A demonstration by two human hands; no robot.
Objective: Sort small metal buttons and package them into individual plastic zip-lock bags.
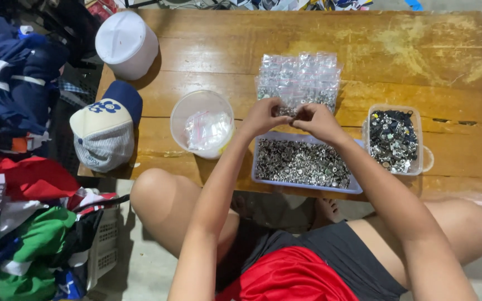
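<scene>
Small clear bag [292, 111] sits pinched between both hands, over the far edge of the blue tray [263, 174] of silver metal fasteners. Left hand [262, 117] and right hand [318, 121] meet at it, fingertips closed on it from either side; too small to tell if it is already filled.

Directly past the grip: a stack of filled clear bags [299, 78], laid in overlapping rows on the wooden table [419, 56]. Directly below and toward the person: the blue tray, full of loose fasteners. Right of the grip: a clear tub [417, 167] of darker mixed metal parts. Left of the grip: a round white container [181, 117] with empty zip bags [207, 131] inside. Further left: a blue-and-cream cap [104, 134], and beyond it a white cap [125, 42]. Pile of clothing [23, 167] off the table's left edge.

Judgement: step in hand looks like closing or handling 1 bag of fasteners. Next move calls for a firm pinch along the bag mouth with both hands, held level so nothing spills, then a short reach forward to the stack.
</scene>
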